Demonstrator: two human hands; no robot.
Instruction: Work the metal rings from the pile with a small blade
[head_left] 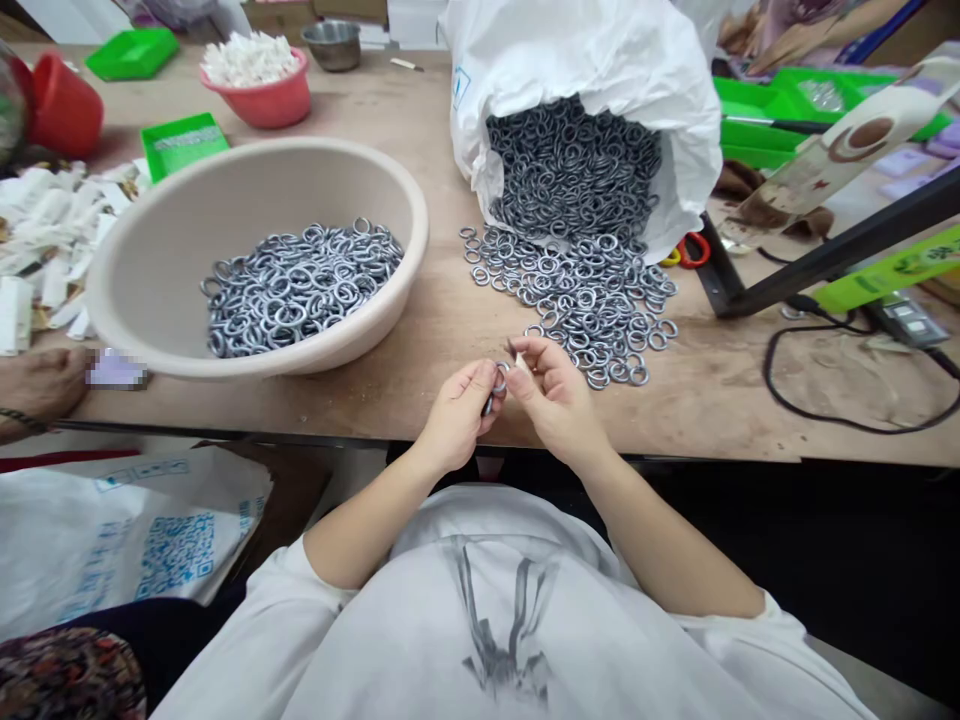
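Clock face centred on my fingers, 12 = straight away from me.

Left hand (459,408): thumb and forefinger clamped on a shiny grey round ring (500,388), just over the near edge of the brown wooden table (720,410). Another dark edge shows lower in the same grip; can't count what's behind the fingers.

Right hand (556,398): thumb and forefinger pinched together on a small pale piece with a dark pointed end (521,362). Blurred, can't tell what it is.

Key relation: ring sits at 9 o'clock off the right thumb tip, right beside it; contact can't be confirmed. Ring is round, no long axis. Pale piece runs roughly 11 to 5. Both hands meet here, left one owns the ring.

Around: loose heap of grey metal rings (592,310) at 1 o'clock, right hand nearer, spilling from the mouth of a white woven sack (585,60). Wide beige plastic basin (161,235) at 10, left hand nearer, with a batch of the same rings (307,285) inside. Co-worker's hand (49,380) out at 9, beyond the basin, well apart from mine.
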